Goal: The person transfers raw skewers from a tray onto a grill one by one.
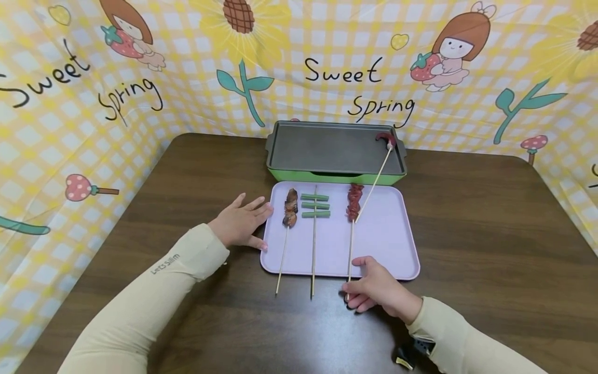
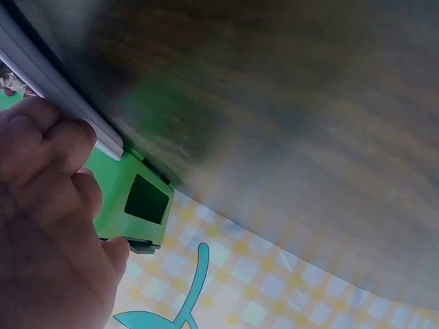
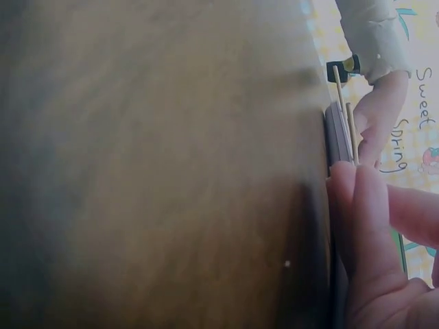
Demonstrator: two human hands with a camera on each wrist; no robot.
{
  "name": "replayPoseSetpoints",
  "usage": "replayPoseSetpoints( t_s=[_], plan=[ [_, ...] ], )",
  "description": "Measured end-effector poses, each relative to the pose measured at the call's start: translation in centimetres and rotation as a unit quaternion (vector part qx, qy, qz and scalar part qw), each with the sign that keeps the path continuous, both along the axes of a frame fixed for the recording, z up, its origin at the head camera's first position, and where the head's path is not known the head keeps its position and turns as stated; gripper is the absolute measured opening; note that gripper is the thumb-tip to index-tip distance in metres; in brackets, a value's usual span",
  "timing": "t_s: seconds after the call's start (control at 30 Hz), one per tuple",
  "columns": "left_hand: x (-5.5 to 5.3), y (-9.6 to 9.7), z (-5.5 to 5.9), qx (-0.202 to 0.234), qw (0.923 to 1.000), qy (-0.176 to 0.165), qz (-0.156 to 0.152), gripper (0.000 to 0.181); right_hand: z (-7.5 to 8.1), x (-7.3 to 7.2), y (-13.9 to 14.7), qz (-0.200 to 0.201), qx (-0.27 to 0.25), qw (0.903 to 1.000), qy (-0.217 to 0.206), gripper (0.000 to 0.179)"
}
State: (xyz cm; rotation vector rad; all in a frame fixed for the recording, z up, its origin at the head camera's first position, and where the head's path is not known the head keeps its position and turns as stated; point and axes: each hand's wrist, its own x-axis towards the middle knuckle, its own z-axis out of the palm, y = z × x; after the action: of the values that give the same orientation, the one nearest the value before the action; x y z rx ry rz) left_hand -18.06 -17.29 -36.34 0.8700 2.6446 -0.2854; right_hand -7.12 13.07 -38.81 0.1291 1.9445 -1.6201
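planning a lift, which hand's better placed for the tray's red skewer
Likely the right hand, by the lower end of that skewer; the left hand is at the left edge of the tray.

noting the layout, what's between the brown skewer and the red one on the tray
A skewer with three green pieces lies on the tray between the brown skewer and the red skewer, in the head view.

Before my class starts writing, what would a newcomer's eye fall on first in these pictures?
Probably the yellow checked cloth behind the table, with its big sunflowers. Next, the green grill in front of it, with a curled dark red piece on a stick at its right end. Then the purple tray nearer the viewer, with three more skewers side by side and the left hand at its left edge.
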Motion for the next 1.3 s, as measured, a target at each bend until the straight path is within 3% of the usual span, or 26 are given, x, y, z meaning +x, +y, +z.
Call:
replayPoseSetpoints(
  t_s=[0.5,0.93,1.3],
  plan=[
    [0.0,0.1,0.5,0.011,0.9999,0.003,-0.002,0.092,-0.1,-0.1,0.0,0.008,-0.031,0.9995,-0.001,0.057],
    [0.0,0.0,0.3,0.006,0.9998,-0.014,0.012,0.093,0.0,-0.2,0.1,0.014,-0.047,0.9987,-0.012,0.051],
    [0.1,-0.2,0.1,0.014,0.9997,-0.014,0.011,0.093,0.2,-0.2,0.9,0.036,-0.051,0.998,0.012,0.047]
  ],
)
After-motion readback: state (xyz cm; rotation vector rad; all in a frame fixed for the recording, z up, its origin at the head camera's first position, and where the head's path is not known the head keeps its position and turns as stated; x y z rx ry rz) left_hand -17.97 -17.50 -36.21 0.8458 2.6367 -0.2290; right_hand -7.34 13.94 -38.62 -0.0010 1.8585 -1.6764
